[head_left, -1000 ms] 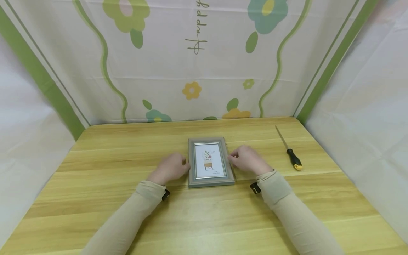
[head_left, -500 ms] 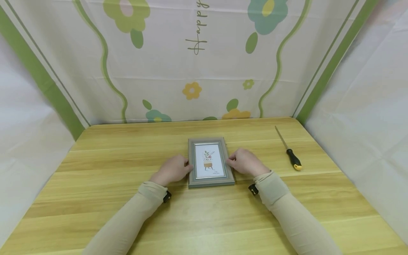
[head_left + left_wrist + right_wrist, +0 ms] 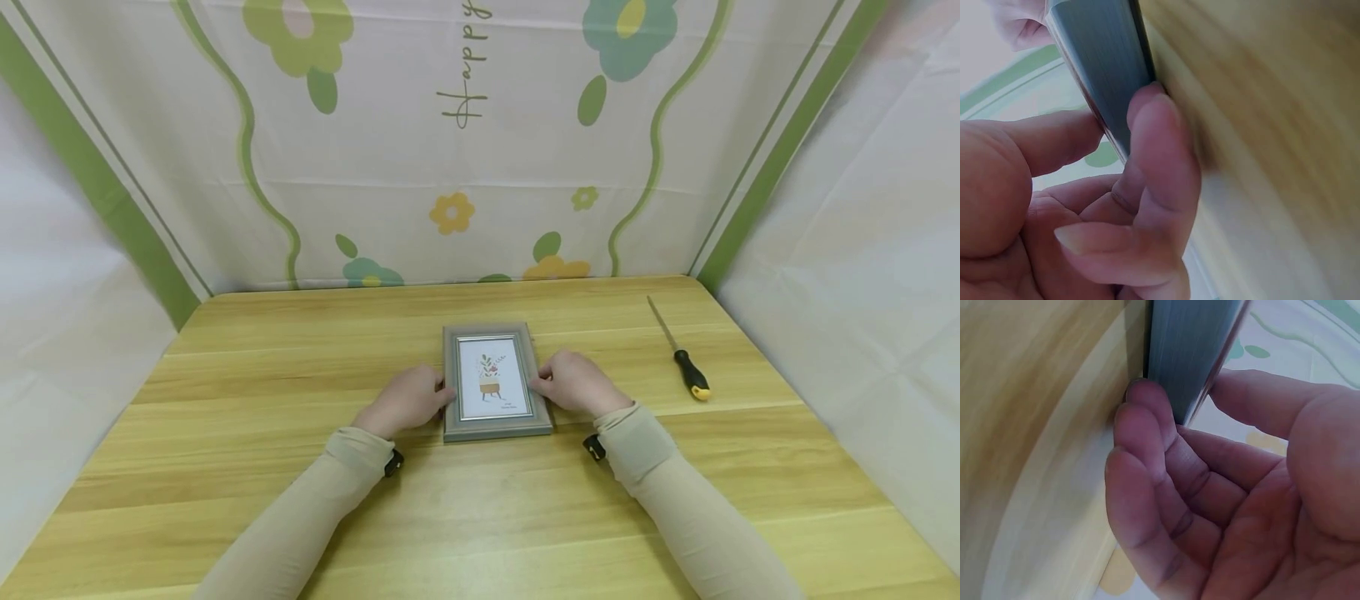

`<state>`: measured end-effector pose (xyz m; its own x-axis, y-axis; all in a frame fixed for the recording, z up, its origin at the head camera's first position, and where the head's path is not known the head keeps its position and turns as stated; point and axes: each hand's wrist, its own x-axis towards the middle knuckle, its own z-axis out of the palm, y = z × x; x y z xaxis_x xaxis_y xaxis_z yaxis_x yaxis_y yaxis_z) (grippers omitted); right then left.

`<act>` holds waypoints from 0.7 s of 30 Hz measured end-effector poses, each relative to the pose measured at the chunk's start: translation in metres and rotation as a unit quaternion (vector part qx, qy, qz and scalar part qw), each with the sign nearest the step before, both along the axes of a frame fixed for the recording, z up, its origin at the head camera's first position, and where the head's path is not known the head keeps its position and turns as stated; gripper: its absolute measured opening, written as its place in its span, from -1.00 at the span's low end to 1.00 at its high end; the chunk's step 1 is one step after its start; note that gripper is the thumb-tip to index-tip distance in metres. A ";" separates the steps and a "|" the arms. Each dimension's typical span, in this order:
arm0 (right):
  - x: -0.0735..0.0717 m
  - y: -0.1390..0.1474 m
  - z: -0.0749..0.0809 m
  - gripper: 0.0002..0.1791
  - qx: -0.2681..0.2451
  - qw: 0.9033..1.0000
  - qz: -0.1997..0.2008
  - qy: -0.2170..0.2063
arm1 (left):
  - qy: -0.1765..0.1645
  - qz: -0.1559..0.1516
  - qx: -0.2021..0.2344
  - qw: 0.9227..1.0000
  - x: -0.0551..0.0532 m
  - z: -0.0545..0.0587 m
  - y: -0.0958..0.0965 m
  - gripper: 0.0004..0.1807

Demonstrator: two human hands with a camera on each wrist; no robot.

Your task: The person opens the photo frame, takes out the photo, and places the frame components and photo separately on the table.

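A grey-green picture frame [image 3: 460,429] lies face up on the wooden table, its card showing a potted plant on a small stand. My left hand [image 3: 405,400] grips the frame's left side, thumb on the top face and fingers curled at the lower edge. On the opposite side my right hand [image 3: 577,383] pinches the frame in the same way. In the left wrist view the frame's side wall [image 3: 1100,56] runs between thumb and fingers. The right wrist view shows fingertips [image 3: 1147,400] tucked at the bottom edge of the frame [image 3: 1188,356], close to the table.
To the right, a screwdriver [image 3: 692,375] with a black and yellow handle lies on the table [image 3: 300,500], its shaft pointing away. Behind the table hangs a floral cloth [image 3: 525,150], and pale cloth walls [image 3: 847,292] stand at both sides.
Both hands have moved inward to the frame's sides, and their thumbs have come onto its top face. The picture frame and the screwdriver have stayed where they were.
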<state>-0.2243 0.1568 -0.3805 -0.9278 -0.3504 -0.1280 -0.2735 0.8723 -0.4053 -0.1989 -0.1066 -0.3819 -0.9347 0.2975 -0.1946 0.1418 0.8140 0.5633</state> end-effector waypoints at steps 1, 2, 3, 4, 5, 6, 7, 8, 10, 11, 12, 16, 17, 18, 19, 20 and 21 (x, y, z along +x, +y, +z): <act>0.000 0.000 0.000 -0.58 0.001 1.000 -0.001 0.000 | -0.001 0.000 0.001 1.000 0.000 0.000 0.000 -0.62; 0.000 -0.001 0.000 -0.58 0.001 1.000 -0.001 0.000 | -0.002 0.000 0.002 1.000 0.000 0.000 0.000 -0.62; 0.001 -0.001 0.000 -0.57 0.002 1.000 -0.001 0.000 | -0.003 -0.001 0.002 1.000 0.000 0.000 0.000 -0.62; 0.001 -0.001 0.000 -0.56 0.001 1.000 -0.001 0.000 | -0.004 -0.001 0.002 1.000 0.000 0.000 0.000 -0.62; 0.001 -0.001 0.001 -0.55 0.001 1.000 -0.002 0.000 | -0.004 -0.001 0.001 1.000 0.000 0.000 0.000 -0.62; 0.001 -0.001 0.001 -0.54 0.001 1.000 -0.003 0.000 | -0.005 -0.001 0.000 1.000 0.000 0.000 0.000 -0.62; 0.001 -0.001 0.001 -0.54 0.001 1.000 -0.003 -0.001 | -0.005 -0.001 0.000 1.000 0.000 0.000 0.000 -0.62; 0.001 -0.001 0.001 -0.54 0.001 1.000 -0.004 -0.001 | -0.005 -0.002 -0.001 1.000 0.000 0.000 0.000 -0.62; 0.001 -0.002 0.001 -0.53 0.001 1.000 -0.004 -0.001 | -0.004 -0.003 -0.002 1.000 -0.001 0.000 0.000 -0.62; 0.001 -0.002 0.001 -0.55 0.003 1.000 -0.004 -0.001 | -0.004 -0.003 -0.003 1.000 -0.001 -0.001 0.000 -0.62; 0.001 -0.002 0.001 -0.57 0.004 1.000 -0.005 0.000 | -0.004 -0.003 -0.004 1.000 -0.001 -0.001 0.000 -0.62; 0.001 -0.002 0.001 -0.63 0.009 1.000 -0.007 0.000 | -0.002 -0.005 -0.005 1.000 -0.001 -0.001 0.000 -0.62; 0.001 -0.002 0.001 -0.64 0.010 1.000 -0.008 -0.001 | -0.002 -0.005 -0.006 1.000 -0.001 -0.001 0.000 -0.61; 0.001 -0.002 0.001 -0.64 0.010 1.000 -0.008 -0.001 | -0.002 -0.005 -0.006 1.000 -0.001 -0.001 0.000 -0.61; 0.001 -0.002 0.001 -0.65 0.010 1.000 -0.010 -0.002 | -0.002 -0.005 -0.006 1.000 -0.001 -0.001 0.000 -0.61; 0.001 -0.003 0.000 -0.65 0.010 1.000 -0.010 -0.003 | -0.002 -0.005 -0.006 1.000 -0.001 -0.002 0.000 -0.61; 0.001 -0.003 0.000 -0.65 0.009 1.000 -0.011 -0.005 | -0.002 -0.004 -0.006 1.000 -0.002 -0.002 0.000 -0.61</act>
<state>-0.2233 0.1542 -0.3802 -0.9342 -0.3269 -0.1430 -0.2499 0.8855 -0.3917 -0.2005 -0.1063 -0.3839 -0.9312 0.3034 -0.2020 0.1466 0.8191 0.5545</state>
